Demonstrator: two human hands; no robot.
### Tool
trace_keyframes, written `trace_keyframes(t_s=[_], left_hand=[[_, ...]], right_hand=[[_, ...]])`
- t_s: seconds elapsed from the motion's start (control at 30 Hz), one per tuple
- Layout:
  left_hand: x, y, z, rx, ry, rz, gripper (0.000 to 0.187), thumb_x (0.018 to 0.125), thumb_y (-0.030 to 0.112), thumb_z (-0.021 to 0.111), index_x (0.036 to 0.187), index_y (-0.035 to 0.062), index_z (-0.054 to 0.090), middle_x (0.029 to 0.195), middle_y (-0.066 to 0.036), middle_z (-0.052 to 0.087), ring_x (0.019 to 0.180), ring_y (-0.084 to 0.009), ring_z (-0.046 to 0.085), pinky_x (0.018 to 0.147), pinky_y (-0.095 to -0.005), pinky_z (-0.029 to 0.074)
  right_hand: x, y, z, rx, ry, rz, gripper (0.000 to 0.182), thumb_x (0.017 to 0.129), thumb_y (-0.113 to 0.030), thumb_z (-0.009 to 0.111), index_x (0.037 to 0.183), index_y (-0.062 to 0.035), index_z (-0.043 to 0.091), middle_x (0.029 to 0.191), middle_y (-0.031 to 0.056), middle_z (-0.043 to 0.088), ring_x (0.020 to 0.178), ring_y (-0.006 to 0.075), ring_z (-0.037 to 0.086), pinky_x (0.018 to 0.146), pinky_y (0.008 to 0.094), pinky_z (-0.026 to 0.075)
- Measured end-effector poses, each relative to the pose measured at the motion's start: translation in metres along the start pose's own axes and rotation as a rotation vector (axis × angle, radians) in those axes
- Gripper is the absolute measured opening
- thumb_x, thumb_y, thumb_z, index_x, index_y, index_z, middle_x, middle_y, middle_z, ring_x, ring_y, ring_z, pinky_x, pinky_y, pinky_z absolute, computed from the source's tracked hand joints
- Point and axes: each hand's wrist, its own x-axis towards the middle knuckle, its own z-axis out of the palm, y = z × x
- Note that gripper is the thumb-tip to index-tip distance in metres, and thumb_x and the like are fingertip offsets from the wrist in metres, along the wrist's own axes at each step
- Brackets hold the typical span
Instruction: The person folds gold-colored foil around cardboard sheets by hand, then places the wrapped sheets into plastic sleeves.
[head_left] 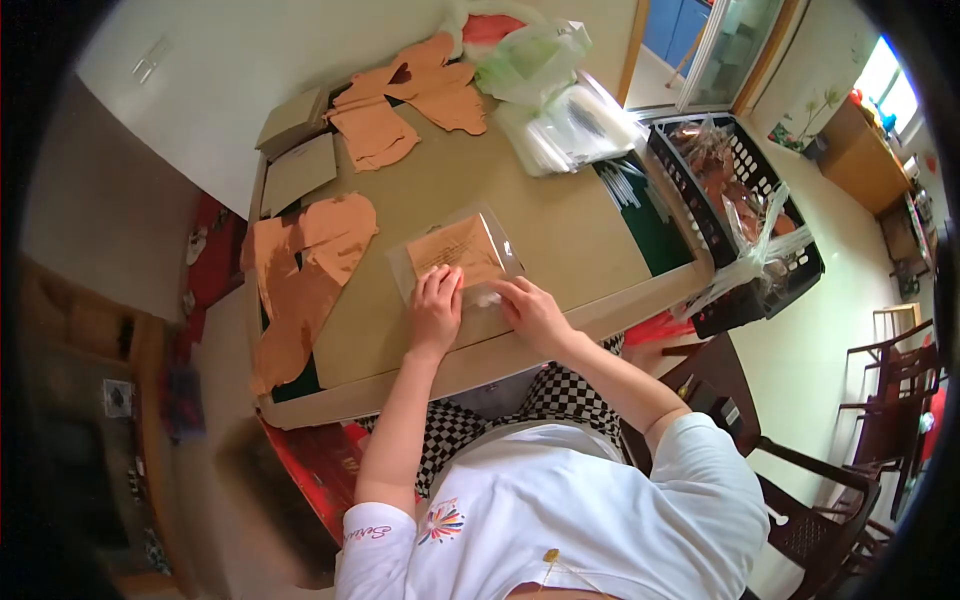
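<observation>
A clear plastic bag (402,262) lies on the brown board of the table, with a flat, folded orange-brown piece (455,248) inside it. Dark printed lines run across that piece. My left hand (437,312) rests on the near left part of the bag, its fingers lying flat on it. At the near right edge, my right hand (535,315) is closed, thumb and fingers pinching the bag's crumpled plastic. Its fingertips are partly hidden. Left of my hands lie loose orange-brown sheets (320,262) with irregular outlines.
More orange-brown sheets (375,135) and grey-brown boards (302,172) lie at the table's far left. Clear plastic bags (570,130) are stacked at the far right. A black crate (740,250) holding wrapped orange-brown items stands against the right edge. Dark wooden chairs (815,515) stand at right.
</observation>
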Motion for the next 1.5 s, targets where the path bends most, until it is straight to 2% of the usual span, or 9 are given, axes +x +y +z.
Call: trace_keyframes(t_s=[0.17, 0.47, 0.67, 0.87, 1.0, 1.1, 1.23, 1.33, 1.5], left_hand=[[0.002, -0.001, 0.0, -0.017, -0.013, -0.01, 0.023, 0.09, 0.015, 0.057, 0.111, 0.0085, 0.063, 0.114, -0.009, 0.061, 0.11, -0.0286, 0.054, 0.094, -0.0404, 0.045], [0.003, -0.003, -0.003, -0.089, -0.003, 0.012, 0.027, 0.092, 0.016, 0.055, 0.117, 0.0106, 0.063, 0.114, -0.01, 0.061, 0.109, -0.0296, 0.055, 0.093, -0.0397, 0.046], [0.003, -0.003, -0.003, -0.256, 0.006, -0.055, 0.032, 0.091, 0.011, 0.056, 0.122, 0.0147, 0.062, 0.117, -0.012, 0.059, 0.106, -0.0302, 0.056, 0.091, -0.0384, 0.047], [0.001, -0.001, 0.001, 0.0, -0.007, 0.11, 0.032, 0.085, 0.016, 0.062, 0.117, 0.0137, 0.064, 0.123, -0.016, 0.054, 0.112, -0.0322, 0.052, 0.094, -0.0413, 0.044], [-0.001, 0.0, 0.003, -0.018, -0.015, 0.115, 0.033, 0.084, 0.019, 0.063, 0.116, 0.0127, 0.065, 0.124, -0.017, 0.054, 0.115, -0.0328, 0.049, 0.097, -0.0427, 0.04], [0.003, -0.002, 0.005, -0.022, -0.014, 0.122, 0.033, 0.085, 0.018, 0.061, 0.117, 0.0116, 0.063, 0.125, -0.017, 0.054, 0.117, -0.0328, 0.049, 0.099, -0.0427, 0.039], [-0.002, -0.005, 0.004, -0.103, -0.038, 0.041, 0.035, 0.088, 0.015, 0.054, 0.123, 0.0086, 0.059, 0.128, -0.017, 0.054, 0.119, -0.0321, 0.049, 0.102, -0.0429, 0.038], [-0.001, -0.005, 0.0, -0.196, -0.05, -0.03, 0.036, 0.09, 0.013, 0.049, 0.125, 0.0066, 0.057, 0.129, -0.016, 0.054, 0.121, -0.0318, 0.049, 0.104, -0.043, 0.036], [-0.002, -0.003, -0.007, -0.225, -0.087, -0.034, 0.037, 0.089, 0.012, 0.047, 0.125, 0.0069, 0.056, 0.129, -0.016, 0.053, 0.122, -0.0323, 0.048, 0.105, -0.0435, 0.035]], right_hand=[[-0.032, -0.009, 0.022, -0.111, 0.054, -0.263, 0.043, 0.075, -0.002, 0.058, 0.118, -0.0041, 0.057, 0.118, 0.0126, 0.058, 0.114, 0.031, 0.052, 0.099, 0.0409, 0.042], [0.011, 0.007, 0.058, -0.517, 0.015, -0.306, 0.037, 0.079, -0.02, 0.056, 0.106, 0.0043, 0.06, 0.117, 0.0176, 0.056, 0.123, 0.0318, 0.046, 0.11, 0.0461, 0.028], [0.033, 0.007, 0.069, -0.611, -0.149, -0.293, 0.03, 0.077, -0.02, 0.058, 0.098, 0.0007, 0.064, 0.105, 0.0152, 0.06, 0.113, 0.0338, 0.05, 0.106, 0.0448, 0.032], [-0.012, -0.007, 0.002, -0.11, 0.027, -0.39, 0.026, 0.071, -0.002, 0.06, 0.096, -0.0039, 0.066, 0.101, 0.0107, 0.062, 0.1, 0.0302, 0.057, 0.095, 0.0408, 0.044], [-0.012, 0.046, -0.059, -0.148, 0.349, -0.078, 0.021, 0.076, 0.006, 0.059, 0.093, -0.0047, 0.065, 0.082, 0.0114, 0.06, 0.08, 0.0303, 0.059, 0.071, 0.0395, 0.049], [0.008, 0.049, -0.098, -0.348, 0.557, -0.18, 0.013, 0.079, 0.005, 0.059, 0.087, -0.0036, 0.064, 0.077, 0.0105, 0.059, 0.077, 0.029, 0.059, 0.067, 0.0386, 0.048], [-0.014, 0.04, -0.035, -0.166, -0.067, -0.351, 0.029, 0.074, -0.01, 0.063, 0.103, -0.0035, 0.062, 0.104, 0.0125, 0.06, 0.099, 0.0305, 0.057, 0.087, 0.0409, 0.047], [-0.012, 0.013, 0.022, -0.288, -0.17, -0.532, 0.05, 0.075, -0.018, 0.062, 0.121, -0.0017, 0.055, 0.134, 0.0142, 0.047, 0.126, 0.0311, 0.043, 0.106, 0.041, 0.035], [0.007, -0.002, 0.051, -0.469, -0.072, -0.368, 0.051, 0.082, -0.026, 0.058, 0.127, -0.0025, 0.05, 0.14, 0.0148, 0.042, 0.135, 0.0326, 0.032, 0.111, 0.0482, 0.026]])
